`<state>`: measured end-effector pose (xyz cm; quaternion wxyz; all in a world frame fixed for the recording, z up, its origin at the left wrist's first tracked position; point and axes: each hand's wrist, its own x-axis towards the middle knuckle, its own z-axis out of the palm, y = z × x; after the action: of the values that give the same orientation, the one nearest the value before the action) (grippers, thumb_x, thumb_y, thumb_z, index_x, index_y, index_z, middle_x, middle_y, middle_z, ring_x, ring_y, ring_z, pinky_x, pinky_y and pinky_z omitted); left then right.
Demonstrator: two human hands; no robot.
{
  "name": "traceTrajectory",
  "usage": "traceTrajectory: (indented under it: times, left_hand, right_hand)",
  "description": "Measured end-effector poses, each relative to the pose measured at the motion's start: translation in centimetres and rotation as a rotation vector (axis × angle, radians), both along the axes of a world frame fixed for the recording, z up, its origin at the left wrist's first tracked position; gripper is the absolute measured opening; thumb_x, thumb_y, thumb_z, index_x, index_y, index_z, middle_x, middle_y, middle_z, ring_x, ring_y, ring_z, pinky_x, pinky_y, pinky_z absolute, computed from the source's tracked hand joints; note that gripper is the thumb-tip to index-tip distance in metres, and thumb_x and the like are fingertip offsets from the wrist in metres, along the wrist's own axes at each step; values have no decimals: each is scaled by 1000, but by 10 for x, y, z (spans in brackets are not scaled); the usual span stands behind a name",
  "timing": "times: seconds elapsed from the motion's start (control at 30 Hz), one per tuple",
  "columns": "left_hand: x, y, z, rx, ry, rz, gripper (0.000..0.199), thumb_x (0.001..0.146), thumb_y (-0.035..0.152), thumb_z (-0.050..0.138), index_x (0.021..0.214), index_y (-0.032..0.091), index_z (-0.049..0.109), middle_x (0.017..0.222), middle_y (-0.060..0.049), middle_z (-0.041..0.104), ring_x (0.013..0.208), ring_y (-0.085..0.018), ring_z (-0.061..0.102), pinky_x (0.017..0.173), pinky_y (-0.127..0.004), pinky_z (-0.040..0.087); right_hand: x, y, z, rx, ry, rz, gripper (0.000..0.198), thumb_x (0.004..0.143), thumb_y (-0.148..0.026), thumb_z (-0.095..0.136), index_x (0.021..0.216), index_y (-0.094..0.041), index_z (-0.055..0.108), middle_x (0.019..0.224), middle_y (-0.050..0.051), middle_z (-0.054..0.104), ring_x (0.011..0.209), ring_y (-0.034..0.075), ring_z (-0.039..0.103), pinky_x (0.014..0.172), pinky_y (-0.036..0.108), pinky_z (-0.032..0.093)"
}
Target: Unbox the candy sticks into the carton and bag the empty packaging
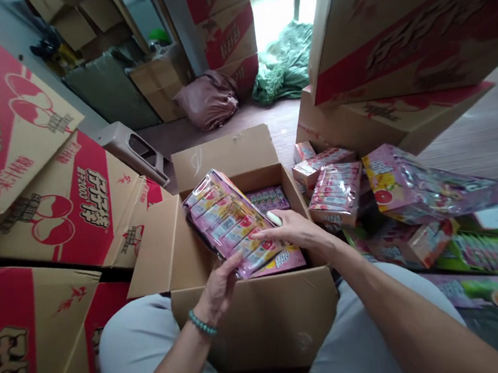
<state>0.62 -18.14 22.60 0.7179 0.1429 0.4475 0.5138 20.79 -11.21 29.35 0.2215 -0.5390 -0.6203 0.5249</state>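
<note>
A shrink-wrapped pack of candy [220,214], pink and yellow with rows of small packets, is tilted above an open cardboard box [257,324] between my knees. My left hand [219,290] grips the pack's lower left corner, thumb on top; its other fingers are mostly hidden. My right hand [293,229] is closed around a small white object [274,218] whose kind I cannot make out, and its fingertips touch the pack's right side. Inside the box, purple packs [271,199] show behind the held pack, and a pink pack [285,260] lies under it.
Large red and tan cartons [52,210] are stacked at my left. More cartons [406,28] stand at the right. Loose candy packs [335,191] and a larger wrapped pack [421,183] are piled right of the box. A grey stool [133,149] stands behind the left cartons.
</note>
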Motion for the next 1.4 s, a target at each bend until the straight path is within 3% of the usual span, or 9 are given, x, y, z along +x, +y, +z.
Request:
traceTrajectory:
  times: [0.27, 0.33, 0.43, 0.57, 0.73, 0.9, 1.03, 1.17, 1.4]
  left_hand:
    - [-104, -46, -10, 349, 275, 262, 94, 47, 23, 93, 134, 29, 57, 142, -7, 55, 143, -35, 36, 119, -48, 30]
    - [-120, -49, -10, 426, 453, 140, 108, 32, 15, 96, 133, 28, 59, 147, -8, 50, 144, -36, 32, 121, -48, 23]
    - [-112, -48, -7, 455, 586, -193, 105, 27, 7, 94, 126, 23, 65, 139, -12, 55, 136, -39, 42, 119, -51, 25]
    - [-86, -41, -5, 478, 644, -216, 94, 37, 19, 94, 125, 19, 63, 108, -8, 63, 109, -33, 60, 109, -50, 40]
    - [-84, -36, -15, 900, 1051, -392, 122, 31, 51, 95, 137, 19, 43, 130, -14, 51, 120, -34, 49, 109, -53, 39]
    - [-78, -42, -34, 998, 1219, -264, 87, 58, 48, 84, 128, 16, 43, 120, -14, 52, 113, -30, 52, 102, -50, 45]
    - [-69, -49, -42, 966, 1178, -150, 89, 57, 40, 84, 130, 16, 39, 122, -14, 48, 115, -30, 51, 103, -46, 47]
    - [-63, -52, -45, 962, 1155, -89, 88, 57, 38, 83, 129, 16, 38, 119, -13, 50, 113, -28, 52, 102, -45, 48]
    - [-56, -51, -46, 940, 1146, -26, 85, 60, 51, 83, 124, 12, 43, 115, -15, 53, 109, -29, 53, 100, -47, 48]
  right_hand:
    - [2, -76, 16, 565, -419, 199, 70, 63, -27, 71, 132, -18, 59, 123, 9, 68, 105, 26, 66, 90, 34, 51]
    - [0, -96, 8, 644, -568, 310, 67, 68, -24, 66, 134, -14, 57, 132, 15, 63, 110, 28, 66, 92, 38, 53]
    - [-5, -115, -6, 672, -715, 395, 63, 73, -20, 59, 135, -15, 55, 134, 16, 61, 109, 27, 67, 88, 38, 56]
    - [-4, -118, -13, 652, -784, 399, 66, 71, -20, 61, 137, -17, 53, 137, 14, 59, 111, 26, 66, 90, 37, 56]
    - [4, -105, -9, 613, -914, 385, 73, 69, -22, 66, 141, -19, 51, 141, 14, 55, 115, 28, 64, 94, 39, 54]
    - [8, -100, 0, 551, -900, 401, 78, 70, -39, 76, 141, -22, 50, 142, 12, 55, 113, 27, 65, 89, 35, 56]
    - [-10, -94, 19, 559, -876, 377, 38, 91, -52, 54, 112, -23, 65, 112, 8, 66, 94, 19, 68, 80, 29, 53]
    - [-53, -92, 29, 582, -975, 454, 39, 103, -40, 29, 92, -20, 61, 88, 4, 67, 81, 17, 66, 70, 27, 44]
    - [-115, -104, 23, 672, -1171, 769, 13, 92, -16, 50, 96, -19, 62, 92, 5, 70, 82, 18, 65, 65, 30, 35]
